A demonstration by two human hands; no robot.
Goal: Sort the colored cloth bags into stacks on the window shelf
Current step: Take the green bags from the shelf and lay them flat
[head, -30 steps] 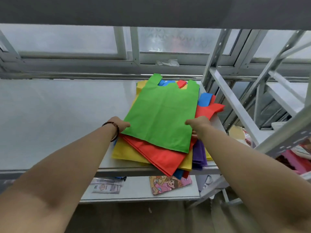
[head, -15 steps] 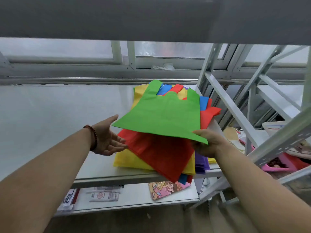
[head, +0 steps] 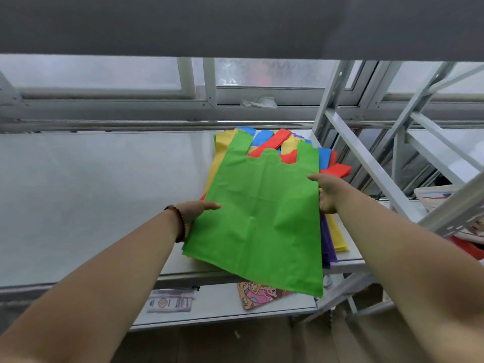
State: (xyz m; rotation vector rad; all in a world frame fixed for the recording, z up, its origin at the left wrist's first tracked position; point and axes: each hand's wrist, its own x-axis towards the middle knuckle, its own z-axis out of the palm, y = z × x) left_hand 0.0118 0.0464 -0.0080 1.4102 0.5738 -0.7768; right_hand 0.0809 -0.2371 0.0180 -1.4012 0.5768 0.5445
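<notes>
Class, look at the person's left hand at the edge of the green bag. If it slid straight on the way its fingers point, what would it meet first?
The left hand points right across the green bag, so it would probably just slide over that bag's cloth first; depth is unclear.

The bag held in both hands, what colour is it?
Plain bright green bag, seen clearly in the head view.

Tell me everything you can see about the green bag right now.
The green bag is a flat, thin, matte cloth bag with two strap handles and a scalloped opening at its far end. Lightly creased, it is spread over the pile of colored bags, its near corner overhanging the shelf edge. The left hand and right hand hold its side edges.
</notes>
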